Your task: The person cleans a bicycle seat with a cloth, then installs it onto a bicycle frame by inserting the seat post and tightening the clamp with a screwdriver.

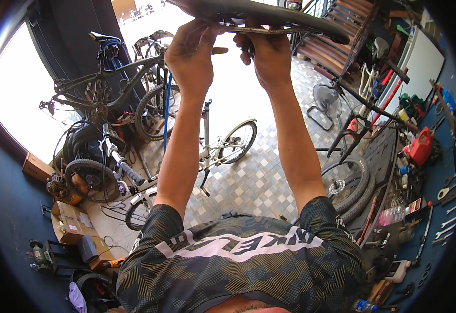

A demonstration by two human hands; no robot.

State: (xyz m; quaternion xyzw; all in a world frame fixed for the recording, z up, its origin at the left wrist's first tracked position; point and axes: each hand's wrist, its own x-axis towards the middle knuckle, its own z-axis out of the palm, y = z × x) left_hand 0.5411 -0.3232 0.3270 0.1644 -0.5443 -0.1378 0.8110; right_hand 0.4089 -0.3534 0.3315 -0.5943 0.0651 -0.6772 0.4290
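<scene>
Raised at the top edge is a black bicycle saddle [285, 16], seen from below and the side, its upper part cut off by the frame. A thin metal rail [262, 31] runs along its underside. My left hand [191, 57] grips the saddle's underside at the left, thumb and fingers pinched near the rail, one finger sticking out to the right. My right hand [272, 57] is closed under the middle, fingers curled up at the rail. Its fingertips are partly hidden and look dark with grime. Both forearms reach straight up from the lower part of the view.
A white bicycle [228, 146] without a visible saddle stands on the tiled floor beyond my arms. Bike frames and wheels [90, 180] crowd the left side. Another bicycle [350, 177], a fan [327, 101] and a wall of tools [447, 224] are on the right. Cardboard boxes [71, 221] sit lower left.
</scene>
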